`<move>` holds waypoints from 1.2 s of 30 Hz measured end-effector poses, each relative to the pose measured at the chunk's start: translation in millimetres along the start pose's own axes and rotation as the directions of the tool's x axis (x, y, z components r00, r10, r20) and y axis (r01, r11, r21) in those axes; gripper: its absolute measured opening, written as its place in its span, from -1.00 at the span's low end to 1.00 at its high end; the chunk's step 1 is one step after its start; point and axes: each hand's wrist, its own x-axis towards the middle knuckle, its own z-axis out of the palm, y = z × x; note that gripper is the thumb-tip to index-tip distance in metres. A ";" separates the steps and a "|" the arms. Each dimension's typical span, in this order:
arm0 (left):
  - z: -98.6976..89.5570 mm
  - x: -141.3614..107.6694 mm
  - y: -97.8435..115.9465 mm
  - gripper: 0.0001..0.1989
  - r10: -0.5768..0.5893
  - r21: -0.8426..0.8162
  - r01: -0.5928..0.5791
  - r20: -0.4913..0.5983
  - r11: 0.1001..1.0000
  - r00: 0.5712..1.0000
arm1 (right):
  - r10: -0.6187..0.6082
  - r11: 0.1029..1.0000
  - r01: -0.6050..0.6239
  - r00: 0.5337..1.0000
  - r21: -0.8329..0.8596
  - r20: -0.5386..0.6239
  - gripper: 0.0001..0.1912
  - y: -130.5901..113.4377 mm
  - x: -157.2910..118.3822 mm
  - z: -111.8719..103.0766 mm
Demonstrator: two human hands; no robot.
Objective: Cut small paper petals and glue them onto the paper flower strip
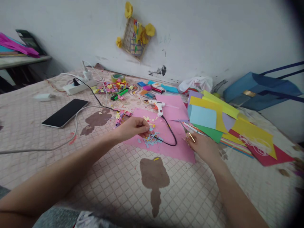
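Observation:
My left hand (136, 127) is closed in a pinch above a pile of small light-blue and yellow paper scraps (152, 139). Whatever sits between its fingertips is too small or hidden to name. My right hand (203, 145) holds a pair of scissors (189, 134), the blades pointing away toward the back left. Both hands are over a pink paper sheet (175, 152). Behind them a white glue gun (160, 108) lies on pink paper, and its black cord loops between my hands.
Coloured paper sheets (206, 117) are stacked at the right beside a blue bag (258, 90). At the left lie a phone (66, 112), a charger (44, 97) and a power strip (78, 87) with trailing cables. Paper flowers (118, 85) and tape (118, 77) are at the back.

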 end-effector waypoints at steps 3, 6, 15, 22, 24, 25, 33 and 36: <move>3.0 -0.3 -4.2 -0.88 -0.001 0.018 -0.001 0.064 1.000 0.998 | 0.001 1.000 -0.001 1.000 0.011 0.009 -0.64 0.0 -0.7 -1.5; 5.1 -1.4 -7.0 -0.86 -0.017 0.019 0.015 0.107 1.000 0.994 | -0.011 0.999 0.010 1.000 0.053 0.006 -0.66 -0.6 -2.6 -0.9; 11.7 -5.0 -6.5 -0.85 -0.046 -0.005 0.047 0.154 0.999 0.987 | -0.076 0.963 0.143 0.958 0.230 -0.277 -0.77 -3.2 -7.0 4.8; 21.1 -8.2 -7.3 -0.87 -0.045 -0.011 0.048 0.200 0.999 0.979 | -0.267 0.635 0.414 0.910 0.652 -0.318 -0.84 -46.3 -22.1 0.4; 22.6 -8.9 -7.9 -0.87 -0.041 -0.008 0.043 0.206 0.999 0.978 | -0.215 0.620 0.393 0.918 0.679 -0.334 -0.85 -51.7 -24.4 -0.4; 23.6 -9.2 -8.2 -0.88 -0.040 -0.007 0.042 0.208 0.999 0.977 | -0.201 0.589 0.372 0.927 0.717 -0.316 -0.85 -53.3 -25.4 -0.9; 35.1 -14.5 -11.5 -0.86 -0.002 0.114 -0.025 0.232 0.993 0.973 | -0.445 0.202 0.141 0.895 0.969 -0.038 -0.89 -74.4 -38.3 1.6; 36.2 -14.5 -12.2 -0.85 0.017 0.136 -0.048 0.219 0.990 0.976 | -0.431 0.196 0.121 0.902 0.973 -0.025 -0.92 -77.8 -39.9 3.9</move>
